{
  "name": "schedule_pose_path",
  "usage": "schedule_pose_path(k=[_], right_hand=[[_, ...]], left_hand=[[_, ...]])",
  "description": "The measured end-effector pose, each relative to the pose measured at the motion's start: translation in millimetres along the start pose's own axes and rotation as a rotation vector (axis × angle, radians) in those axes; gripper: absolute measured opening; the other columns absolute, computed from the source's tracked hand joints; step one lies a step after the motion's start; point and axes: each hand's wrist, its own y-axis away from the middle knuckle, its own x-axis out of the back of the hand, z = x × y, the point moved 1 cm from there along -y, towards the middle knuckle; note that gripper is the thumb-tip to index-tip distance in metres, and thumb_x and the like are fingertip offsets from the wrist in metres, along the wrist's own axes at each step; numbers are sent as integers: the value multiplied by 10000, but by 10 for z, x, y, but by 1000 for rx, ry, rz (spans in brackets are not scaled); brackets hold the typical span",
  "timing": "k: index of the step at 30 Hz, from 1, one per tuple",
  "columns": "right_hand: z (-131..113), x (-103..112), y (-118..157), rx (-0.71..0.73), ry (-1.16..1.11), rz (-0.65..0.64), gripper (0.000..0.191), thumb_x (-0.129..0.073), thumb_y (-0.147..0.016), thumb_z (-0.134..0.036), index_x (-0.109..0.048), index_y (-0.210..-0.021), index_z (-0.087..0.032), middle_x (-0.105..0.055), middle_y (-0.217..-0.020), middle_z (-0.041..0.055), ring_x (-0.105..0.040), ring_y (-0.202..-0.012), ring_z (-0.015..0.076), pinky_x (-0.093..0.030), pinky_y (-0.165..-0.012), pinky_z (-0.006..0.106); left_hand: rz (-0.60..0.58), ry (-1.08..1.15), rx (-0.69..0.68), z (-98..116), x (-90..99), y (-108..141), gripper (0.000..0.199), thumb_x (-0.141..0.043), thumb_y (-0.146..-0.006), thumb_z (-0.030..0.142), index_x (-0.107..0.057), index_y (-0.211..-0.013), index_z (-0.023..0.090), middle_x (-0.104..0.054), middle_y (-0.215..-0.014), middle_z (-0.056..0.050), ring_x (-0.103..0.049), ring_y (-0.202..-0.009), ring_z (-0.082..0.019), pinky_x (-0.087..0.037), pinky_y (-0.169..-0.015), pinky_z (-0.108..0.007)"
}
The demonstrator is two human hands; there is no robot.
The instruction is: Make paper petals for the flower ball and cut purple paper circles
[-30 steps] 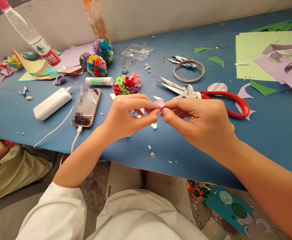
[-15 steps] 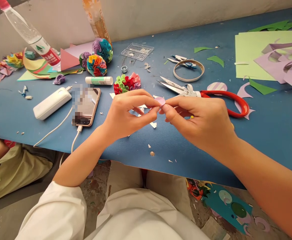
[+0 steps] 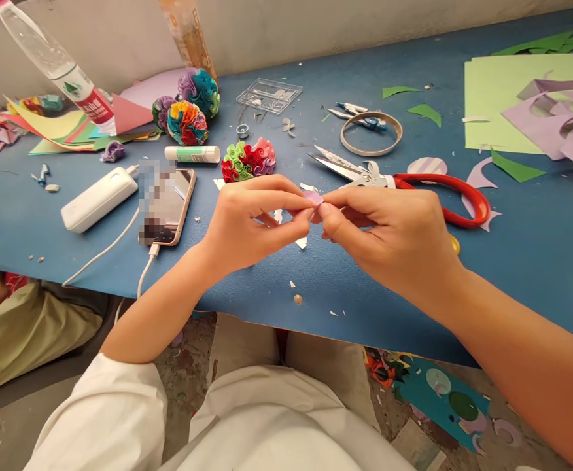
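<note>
While hands [image 3: 260, 219] [image 3: 397, 229] pinch lilac paper [image 3: 312, 195], yellow sheet [image 3: 51, 124] shifted.

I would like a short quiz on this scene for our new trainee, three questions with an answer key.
1. True or false: the fingertips of the left hand and the right hand meet at a small purple paper piece.

2. Multiple choice: what colour is the handle of the scissors?
A) Blue
B) Red
C) Green

3. Fill in the missing word: a white plug sits in the lower end of the ____.

Key:
1. True
2. B
3. phone
</note>
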Motion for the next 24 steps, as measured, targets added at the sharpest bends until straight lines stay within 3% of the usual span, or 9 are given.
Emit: schedule_pose_path(k=[19, 24], right_hand=[[-6, 2, -17, -112, -69, -31, 196, -523, -884, -259, -695, -804, -212, -643, -592, -26, -603, -515, 122, -456, -543, 271], [-34, -12, -13, -170, -117, 22, 185, -540, -860, -232, -700, -772, -202, -625, -568, -34, -573, -480, 110, -436, -499, 265]], left_hand=[[21, 11, 78, 21, -20, 3, 78, -667, -788, 147, -739, -764, 165, -733, -770, 15, -649, -636, -43, -528, -483, -71], [84, -11, 116, 53, -79, 24, 86, -662, -806, 192, -731, -761, 168, -720, -754, 22, -640, -626, -41, -533, -495, -83]])
